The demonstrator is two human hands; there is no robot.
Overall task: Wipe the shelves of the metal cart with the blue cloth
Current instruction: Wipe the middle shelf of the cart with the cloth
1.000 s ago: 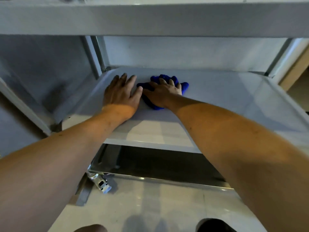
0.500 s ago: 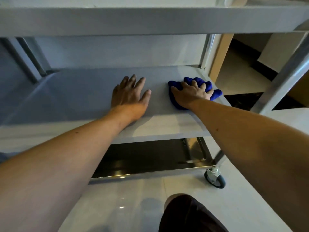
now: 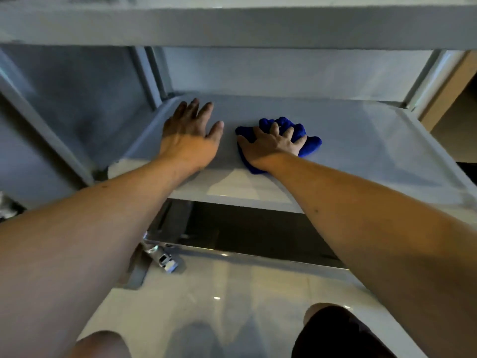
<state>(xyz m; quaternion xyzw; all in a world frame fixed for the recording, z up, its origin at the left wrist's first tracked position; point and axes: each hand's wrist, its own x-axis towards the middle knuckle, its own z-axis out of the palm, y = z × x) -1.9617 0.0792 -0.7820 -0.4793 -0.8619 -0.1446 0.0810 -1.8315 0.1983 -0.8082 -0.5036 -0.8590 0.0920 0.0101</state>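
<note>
Step in hand: wiping the middle shelf of the grey metal cart (image 3: 361, 140), judged from the cloth lying pressed on that shelf.
Right hand (image 3: 271, 147): spread over the bunched bright-blue cloth (image 3: 311, 146), fingers (image 3: 289, 131) curled into its folds, gripping and pressing it down.
Left hand (image 3: 191, 136): flat on the bare shelf at 9 o'clock of the cloth, fingers straight, holding nothing, bracing.
Cloth place: near the shelf's centre, just beside the left thumb, not touching it.
Cloth axis: crumpled wad, longest from 7 o'clock by the wrist to 2 o'clock past the fingertips; loose lobe sticking out toward 3 o'clock.
Next move, as a judgement: sweep toward 3 o'clock over the unwiped right stretch, keeping pressure even and the wad under the palm.
Left to do, probably: dark bottom shelf (image 3: 253, 236) at 6 o'clock; top shelf edge (image 3: 232, 27) at 12 o'clock, state unclear.
</note>
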